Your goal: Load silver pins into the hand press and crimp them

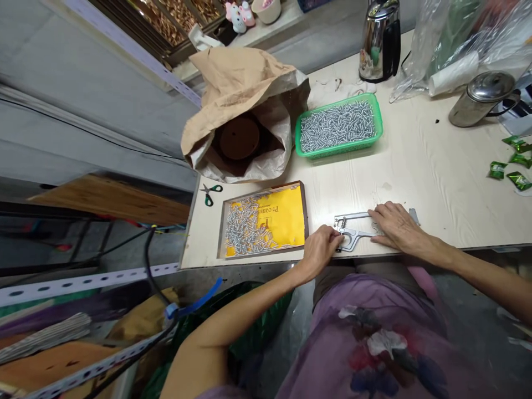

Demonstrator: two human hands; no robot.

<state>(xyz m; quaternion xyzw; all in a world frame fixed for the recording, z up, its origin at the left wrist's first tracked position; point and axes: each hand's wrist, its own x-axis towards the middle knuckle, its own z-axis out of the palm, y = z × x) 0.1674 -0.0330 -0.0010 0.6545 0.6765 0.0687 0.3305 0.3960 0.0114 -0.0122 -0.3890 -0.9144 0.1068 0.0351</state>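
On the table's front edge lies a silver metal frame [353, 235] with a long straight bar, a small coil spring and a looped lower part; its exact kind is unclear. My right hand [393, 224] rests over its right end, fingers along the top and thumb below, gripping it. At the left end, my left hand [322, 249] is closed in a pinch beside the spring and loop; whatever lies between those fingertips is hidden. Left of that hand is a shallow tray [305, 213] with a yellow sheet [286, 216] and a heap of small silver metal pins [247, 227].
A green plastic basket [338, 148] full of small silver springs or screws stands behind. Beside it is an open brown paper sack [245, 77]. Green-handled scissors [211, 194] lie at the left edge. A kettle [379, 41], metal pitcher [482, 97] and green wrapped sweets [519, 166] are right.
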